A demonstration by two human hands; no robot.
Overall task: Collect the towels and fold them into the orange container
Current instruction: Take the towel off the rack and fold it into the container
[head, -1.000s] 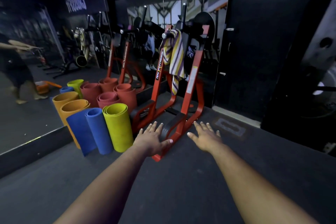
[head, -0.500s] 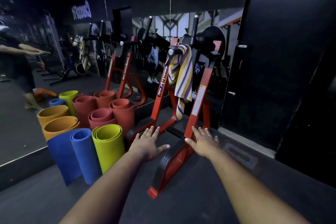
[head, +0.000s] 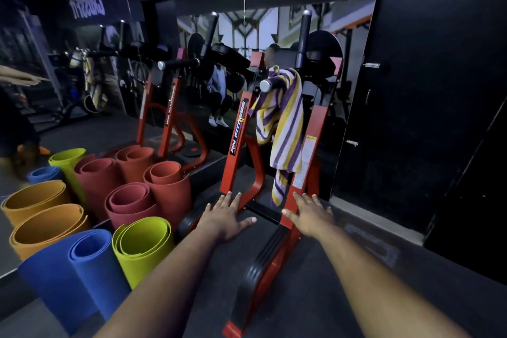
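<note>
The room was a dim gym with a mirror wall (head: pixel 90 96) at the back and left, a black door (head: pixel 428 107) at the right, and a dark rubber floor (head: pixel 356 304) underfoot. A red machine frame (head: pixel 315 129) stood against the mirror's lower edge. Left of the frame's foot, rolled exercise mats (head: pixel 142 244) in blue, lime, orange and red stood on end.

The striped towel (head: pixel 285 118) hung over the frame's chrome-capped handle bar (head: pixel 270 84), bunched at the top, its tail dropping beside the right upright. It looked soft, limp and light, likely terry, so it should lift off with little effort. The bunched part just below the bar seemed the best place to grip, since the loose tail might snag on the frame.

The left hand (head: pixel 225 217) and right hand (head: pixel 310 214) were both reached forward with fingers spread, holding nothing, low in view below the towel and in front of the frame's base; contact with the frame could not be told. No orange container was clearly in view.
</note>
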